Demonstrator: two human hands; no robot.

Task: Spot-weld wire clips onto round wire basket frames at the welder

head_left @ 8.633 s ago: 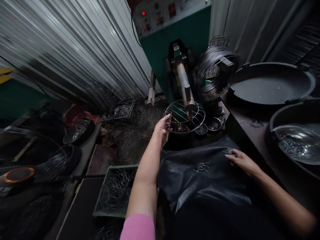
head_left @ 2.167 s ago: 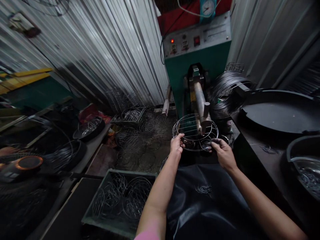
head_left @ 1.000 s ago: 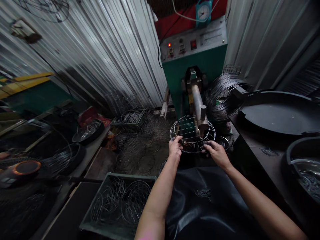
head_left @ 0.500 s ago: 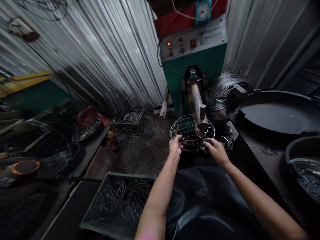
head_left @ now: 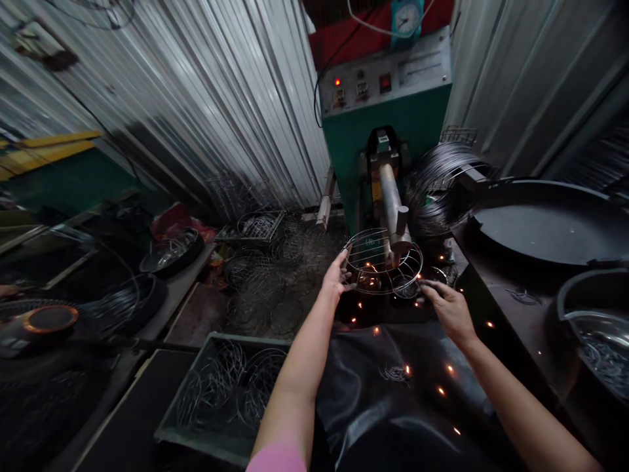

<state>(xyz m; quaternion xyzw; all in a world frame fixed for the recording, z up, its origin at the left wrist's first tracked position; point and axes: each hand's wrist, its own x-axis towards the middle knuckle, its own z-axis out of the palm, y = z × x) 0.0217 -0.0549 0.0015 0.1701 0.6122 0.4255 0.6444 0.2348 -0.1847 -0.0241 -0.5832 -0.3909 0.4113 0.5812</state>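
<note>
A round wire rack (head_left: 383, 289) with parallel wires and a double ring sits under the welding machine's metal arm (head_left: 394, 206). My left hand (head_left: 337, 278) grips its left rim, thumb and fingers around the wire. At the right rim, my right hand (head_left: 451, 309) has its fingers pinched together; whether they hold the rim or a small wire piece cannot be made out. Orange sparks scatter below the arm tip and over the dark apron (head_left: 373, 393) on my lap. A small bunch of short bent wires (head_left: 394, 373) lies on the apron.
A green crate (head_left: 196, 429) of wire rings stands at lower left. To the right are a wire coil (head_left: 442, 187), a wide black pan (head_left: 555, 229) and a tub (head_left: 570, 314) of small wire pieces. The green machine cabinet (head_left: 339, 157) stands ahead.
Sparks have appeared around the rack. My right hand has moved right and slightly down from the rack's front. My left hand has shifted slightly left and up along the rim.
</note>
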